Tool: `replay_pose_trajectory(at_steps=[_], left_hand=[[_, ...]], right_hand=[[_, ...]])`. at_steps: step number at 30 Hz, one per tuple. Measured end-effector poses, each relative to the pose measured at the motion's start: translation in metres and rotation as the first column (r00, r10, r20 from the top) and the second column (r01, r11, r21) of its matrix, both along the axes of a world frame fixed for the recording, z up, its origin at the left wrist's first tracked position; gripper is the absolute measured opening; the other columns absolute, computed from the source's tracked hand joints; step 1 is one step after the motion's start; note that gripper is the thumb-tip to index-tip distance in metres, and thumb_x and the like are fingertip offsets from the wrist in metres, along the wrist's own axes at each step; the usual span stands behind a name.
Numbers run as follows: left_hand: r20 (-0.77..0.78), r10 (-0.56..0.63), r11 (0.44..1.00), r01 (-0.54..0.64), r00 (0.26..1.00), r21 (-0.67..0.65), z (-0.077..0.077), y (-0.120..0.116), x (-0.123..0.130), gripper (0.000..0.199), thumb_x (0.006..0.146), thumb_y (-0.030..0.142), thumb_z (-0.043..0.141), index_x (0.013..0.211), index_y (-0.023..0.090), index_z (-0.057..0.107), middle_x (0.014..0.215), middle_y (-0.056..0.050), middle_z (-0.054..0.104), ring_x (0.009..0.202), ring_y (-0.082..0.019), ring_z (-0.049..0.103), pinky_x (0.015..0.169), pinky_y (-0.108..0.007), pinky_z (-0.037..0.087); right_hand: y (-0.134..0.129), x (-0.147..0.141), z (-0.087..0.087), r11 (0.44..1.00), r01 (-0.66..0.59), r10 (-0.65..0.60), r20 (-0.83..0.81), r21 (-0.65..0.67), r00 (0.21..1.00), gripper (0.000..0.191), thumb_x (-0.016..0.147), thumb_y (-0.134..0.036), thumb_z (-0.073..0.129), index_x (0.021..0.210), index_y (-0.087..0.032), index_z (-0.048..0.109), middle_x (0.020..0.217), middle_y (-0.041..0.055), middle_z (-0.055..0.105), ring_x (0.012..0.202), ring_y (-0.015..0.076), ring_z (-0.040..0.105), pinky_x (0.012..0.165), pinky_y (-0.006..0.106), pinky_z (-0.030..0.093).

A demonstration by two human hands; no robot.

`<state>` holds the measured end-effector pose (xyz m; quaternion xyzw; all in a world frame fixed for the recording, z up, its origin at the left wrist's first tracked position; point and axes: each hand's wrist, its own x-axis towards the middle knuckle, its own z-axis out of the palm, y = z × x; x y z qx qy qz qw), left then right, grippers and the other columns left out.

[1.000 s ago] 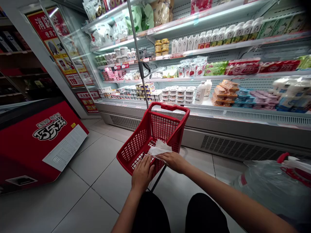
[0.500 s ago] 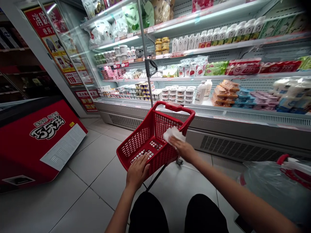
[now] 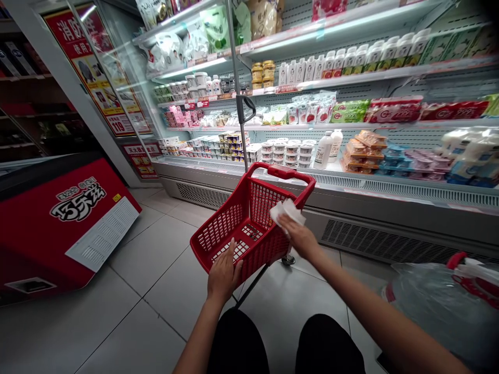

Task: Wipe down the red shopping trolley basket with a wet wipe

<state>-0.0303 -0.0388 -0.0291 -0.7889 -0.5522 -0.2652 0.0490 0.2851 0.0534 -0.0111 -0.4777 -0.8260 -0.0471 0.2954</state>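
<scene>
Red shopping cart [image 3: 259, 252]: It stands on the tile floor [image 3: 117, 322], just in front of the person's knees [image 3: 241, 345] and near the big open fridge [image 3: 234, 176].

Right hand [image 3: 300, 236]: It is partly closed, with its fingers pressing on a white tissue [image 3: 290, 212]. The tissue looks a bit blurry, so it may be moving.

White tissue: It is bunched up on the side rim of the cart, near the red handle [image 3: 281, 171].

New spot for the tissue: One second ago it was lower down along the side. Now it is up by the handle, so the two hands are farther apart and the right hand can reach the top part.

Left hand [image 3: 222, 272]: It is open and quite flat, with the thumb out to the side. It leans on the low end of the near rim and grips nothing.

Basket wall [image 3: 220, 228]: It is full of little holes. The bottom has holes too.

Fridge shelves: They hold white bottles [image 3: 323, 150], round tubs in stacks [image 3: 291, 150] and small orange packs [image 3: 364, 150].

Clear plastic bag [image 3: 429, 296]: It sits at the right, around something big with a red top part. I cannot tell what.

Red freezer [image 3: 31, 234]: It is at the left. I cannot see inside.
</scene>
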Motion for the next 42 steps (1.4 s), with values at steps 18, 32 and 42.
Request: replay_pose_trajectory(at_steps=[18, 32, 42], left_hand=[[-0.197, -0.119, 0.992, 0.109, 0.973, -0.061, 0.009, 0.002, -0.039, 0.091, 0.097, 0.060, 0.053, 0.166, 0.026, 0.007, 0.165, -0.010, 0.038, 0.150, -0.027, 0.040, 0.125, -0.048, 0.028], [-0.081, 0.039, 0.999, -0.037, 0.996, 0.034, -0.015, 0.005, -0.013, 0.093, 0.095, 0.027, 0.054, 0.166, 0.022, -0.005, 0.162, -0.013, 0.042, 0.135, -0.027, 0.056, 0.116, -0.046, 0.038], [-0.015, 0.104, 0.994, -0.103, 0.995, 0.049, -0.015, 0.008, 0.005, 0.103, 0.092, 0.066, 0.059, 0.166, 0.018, 0.007, 0.153, -0.016, 0.054, 0.138, -0.030, 0.054, 0.117, -0.047, 0.038]], right_hand=[[0.007, 0.004, -0.009, 0.998, -0.025, 0.024, -0.012, -0.065, 1.000, 0.045, 0.104, -0.023, 0.041, 0.146, -0.025, 0.057, 0.138, 0.0087, 0.067, 0.125, 0.0256, 0.065, 0.106, 0.046, 0.054], [-0.109, -0.129, -0.049, 0.876, -0.477, 0.473, -0.064, -0.077, 0.879, 0.052, 0.105, -0.018, 0.045, 0.156, -0.023, 0.044, 0.153, 0.0058, 0.055, 0.142, 0.0189, 0.051, 0.116, 0.038, 0.047], [-0.035, -0.040, -0.022, 0.986, -0.132, 0.123, -0.095, -0.102, 0.988, 0.045, 0.106, -0.022, 0.043, 0.150, -0.025, 0.053, 0.144, 0.0075, 0.063, 0.130, 0.0242, 0.063, 0.108, 0.045, 0.054]])
